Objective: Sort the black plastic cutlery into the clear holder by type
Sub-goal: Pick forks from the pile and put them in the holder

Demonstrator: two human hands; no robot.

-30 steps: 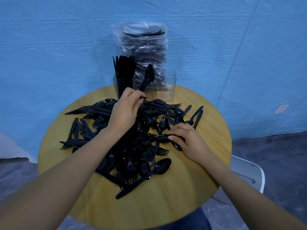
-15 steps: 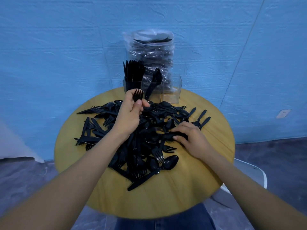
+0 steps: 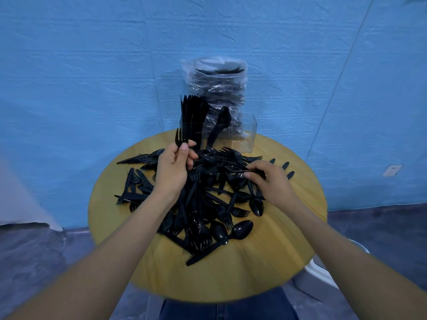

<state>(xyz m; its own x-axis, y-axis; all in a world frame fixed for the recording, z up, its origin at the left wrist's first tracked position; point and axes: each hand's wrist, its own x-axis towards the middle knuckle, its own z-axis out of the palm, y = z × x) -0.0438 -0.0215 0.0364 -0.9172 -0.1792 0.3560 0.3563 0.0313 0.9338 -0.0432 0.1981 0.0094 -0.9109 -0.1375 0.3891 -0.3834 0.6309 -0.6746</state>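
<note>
two hands work our pile of black cutlery (image 3: 203, 204) on the bench (image 3: 265, 262): left hand (image 3: 174, 167) pinches a fork (image 3: 178, 140) upright near the clear holder (image 3: 240, 135); right hand (image 3: 268, 179) pinches a piece in the pile.

Cutlery pile (image 3: 203, 199) mid-table (image 3: 265, 273); holder (image 3: 240, 137) behind pile; bag (image 3: 218, 93) behind holder.

Round table (image 3: 265, 273) under cutlery pile (image 3: 208, 204), holder (image 3: 242, 135)
</note>
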